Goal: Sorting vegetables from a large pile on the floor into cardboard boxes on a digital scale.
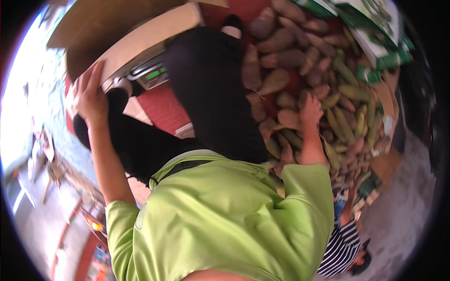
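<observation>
My left hand (91, 100) lies with stretched fingers against the near left corner of a brown cardboard box (152, 40), touching its wall. The box stands over a scale (153, 75) with a lit green display, partly hidden beneath it. On my right, my right hand (311, 111) reaches into a large heap of sweet potatoes (276, 82). Its fingers look slightly bent and apart, over the tubers, and nothing shows lifted in them. Some tubers are reddish brown and thick, while others, such as a long greenish one (346, 70), are slimmer.
My black-clad legs (206, 84) bend between the box and the heap. Green and white printed cartons (375, 33) lie at the far right. A person in a striped shirt (341, 250) is at the lower right, with a gloved hand (367, 192) near the heap. Red fabric (164, 107) covers the floor.
</observation>
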A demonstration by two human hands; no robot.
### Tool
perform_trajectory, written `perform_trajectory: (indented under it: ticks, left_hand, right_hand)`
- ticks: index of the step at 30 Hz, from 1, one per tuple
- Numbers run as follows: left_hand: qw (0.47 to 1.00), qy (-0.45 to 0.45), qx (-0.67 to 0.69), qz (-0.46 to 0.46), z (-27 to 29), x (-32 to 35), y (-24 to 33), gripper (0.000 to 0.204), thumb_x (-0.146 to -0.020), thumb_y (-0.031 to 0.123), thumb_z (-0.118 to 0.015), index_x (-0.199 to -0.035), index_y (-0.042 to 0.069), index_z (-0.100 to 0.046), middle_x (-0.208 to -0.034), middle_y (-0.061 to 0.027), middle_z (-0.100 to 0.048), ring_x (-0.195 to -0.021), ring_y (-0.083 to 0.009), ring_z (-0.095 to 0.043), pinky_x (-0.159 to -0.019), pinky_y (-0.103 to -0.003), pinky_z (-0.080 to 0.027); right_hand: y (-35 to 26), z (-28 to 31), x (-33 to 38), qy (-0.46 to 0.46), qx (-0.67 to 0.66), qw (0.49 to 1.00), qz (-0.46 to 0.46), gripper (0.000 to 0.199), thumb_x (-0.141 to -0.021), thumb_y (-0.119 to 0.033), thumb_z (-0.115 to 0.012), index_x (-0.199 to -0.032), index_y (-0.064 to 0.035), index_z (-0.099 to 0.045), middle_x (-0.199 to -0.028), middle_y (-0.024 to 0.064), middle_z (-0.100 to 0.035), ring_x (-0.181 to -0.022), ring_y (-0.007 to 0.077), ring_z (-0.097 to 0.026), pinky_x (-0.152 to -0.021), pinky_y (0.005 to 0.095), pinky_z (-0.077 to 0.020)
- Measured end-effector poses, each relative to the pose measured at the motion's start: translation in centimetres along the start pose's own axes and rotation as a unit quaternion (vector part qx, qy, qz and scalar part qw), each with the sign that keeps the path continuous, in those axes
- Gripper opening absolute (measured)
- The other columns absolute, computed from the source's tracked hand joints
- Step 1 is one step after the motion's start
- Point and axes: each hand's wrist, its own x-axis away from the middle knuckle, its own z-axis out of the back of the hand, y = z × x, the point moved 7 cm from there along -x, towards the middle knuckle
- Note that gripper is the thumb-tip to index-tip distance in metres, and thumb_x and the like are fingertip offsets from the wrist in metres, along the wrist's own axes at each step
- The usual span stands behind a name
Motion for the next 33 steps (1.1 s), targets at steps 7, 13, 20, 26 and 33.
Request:
perform_trajectory:
  ticks: [7, 13, 20, 26, 33]
  left_hand:
    - [1.000, 0.015, -0.009, 0.024, 1.1, 0.2, 0.1, 0.046, -0.069, -0.004, -0.057, -0.107, 0.020, -0.070, -0.103, 0.0038, -0.067, -0.096, -0.0186, -0.062, -0.083, -0.032, -0.048]
    - [0.999, 0.027, -0.015, 0.010, 1.0, -0.1, 0.2, 0.045, -0.066, -0.002, -0.059, -0.104, 0.019, -0.070, -0.101, 0.0041, -0.066, -0.094, -0.0190, -0.062, -0.082, -0.033, -0.048]
    - [0.999, 0.030, -0.029, 0.009, 1.8, -0.2, 0.1, 0.039, -0.068, 0.001, -0.059, -0.102, 0.016, -0.070, -0.097, 0.0015, -0.066, -0.091, -0.0197, -0.063, -0.080, -0.032, -0.049]
    - [1.000, -0.005, 0.016, 0.026, 1.8, -0.5, 0.1, 0.038, -0.072, 0.004, -0.057, -0.106, 0.015, -0.069, -0.101, -0.0010, -0.066, -0.092, -0.0221, -0.062, -0.080, -0.034, -0.048]
    - [0.999, -0.017, 0.034, 0.026, 2.1, 0.0, -0.3, 0.038, -0.071, 0.006, -0.062, -0.107, 0.015, -0.067, -0.101, 0.0007, -0.066, -0.092, -0.0202, -0.062, -0.080, -0.034, -0.048]
  right_hand:
    - [-1.9, -1.6, -1.3, -0.086, 0.015, 0.995, 0.038, 0.077, -0.073, -0.012, -0.072, -0.139, -0.0245, -0.035, -0.141, 0.0013, -0.037, -0.129, 0.0250, -0.038, -0.094, 0.0540, -0.0398]
    - [-1.7, -1.7, -2.3, -0.094, 0.079, 0.992, 0.037, 0.071, -0.073, -0.014, -0.074, -0.134, -0.0195, -0.039, -0.133, 0.0031, -0.041, -0.125, 0.0266, -0.041, -0.092, 0.0524, -0.0442]
    - [-0.6, 1.9, 0.0, -0.010, -0.090, 0.996, -0.022, 0.073, -0.067, -0.013, -0.078, -0.131, -0.0095, -0.043, -0.131, 0.0111, -0.043, -0.122, 0.0333, -0.043, -0.094, 0.0484, -0.0431]
    - [2.3, 5.6, -1.4, 0.211, -0.394, 0.894, 0.032, 0.075, -0.065, -0.009, -0.082, -0.129, 0.0015, -0.045, -0.126, 0.0174, -0.046, -0.115, 0.0329, -0.048, -0.098, 0.0406, -0.0409]
    - [-6.7, 24.6, 0.3, 0.181, -0.682, 0.694, 0.145, 0.067, -0.074, 0.002, -0.074, -0.132, 0.0026, -0.040, -0.130, 0.0136, -0.045, -0.117, 0.0224, -0.048, -0.100, 0.0334, -0.0387]
